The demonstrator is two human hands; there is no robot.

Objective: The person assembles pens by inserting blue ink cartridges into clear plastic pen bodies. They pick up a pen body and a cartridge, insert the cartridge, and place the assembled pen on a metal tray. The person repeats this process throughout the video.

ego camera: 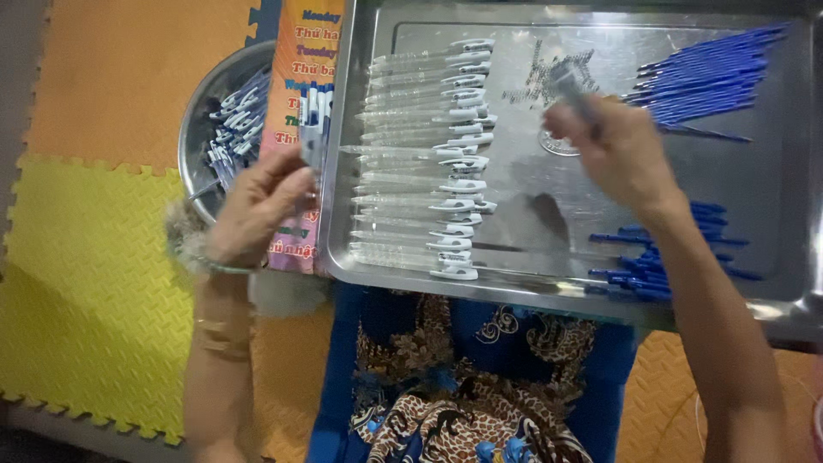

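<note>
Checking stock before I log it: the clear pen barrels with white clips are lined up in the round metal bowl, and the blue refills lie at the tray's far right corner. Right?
Not quite. The head view shows the clear pen barrels lined up on the flat metal tray, not in the round metal bowl, which holds a loose heap of pen parts. The blue refills do lie at the tray's far right corner.

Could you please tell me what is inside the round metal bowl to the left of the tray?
The round metal bowl holds a heap of white-and-blue pen parts. The colourful printed sheet and the left hand cover its right side, so the contents there cannot be seen.
</note>
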